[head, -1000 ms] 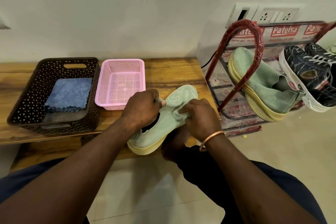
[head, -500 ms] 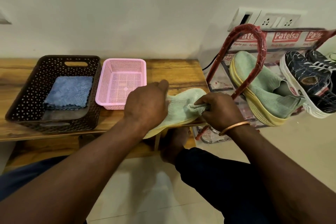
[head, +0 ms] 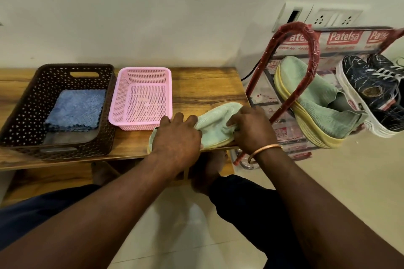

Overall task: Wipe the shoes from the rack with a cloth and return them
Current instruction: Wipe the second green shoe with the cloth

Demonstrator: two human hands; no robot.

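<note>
Item: one pale green knit slip-on shoe with a yellow sole (head: 213,123), lying on its sole at the front right corner of the low wooden bench (head: 207,85), toe towards the wall, its sole at the bench's front edge. Left hand (head: 177,137): palm down over the heel end of the shoe, fingers extended forward and lying fairly flat, not closed round anything. Right hand (head: 251,129): fingers curled and clamped on a bunched pale green cloth (head: 230,126), pressed to the shoe's upper near the toe; cloth and shoe are almost the same colour, so the cloth's edges are hard to trace. Copper-coloured bangle (head: 265,150) on the right wrist. On the bench, further left: pink perforated plastic tray (head: 122,94), just beside the left hand; dark brown perforated plastic basket (head: 26,102) holding a folded blue microfibre cloth (head: 76,111). On the floor right of the bench: red-framed shoe rack (head: 295,26), carrying the matching green shoe (head: 317,102), tilted, and a pair of dark blue patterned sneakers with white soles (head: 371,85). White wall socket plate (head: 332,19) above the rack.
</note>
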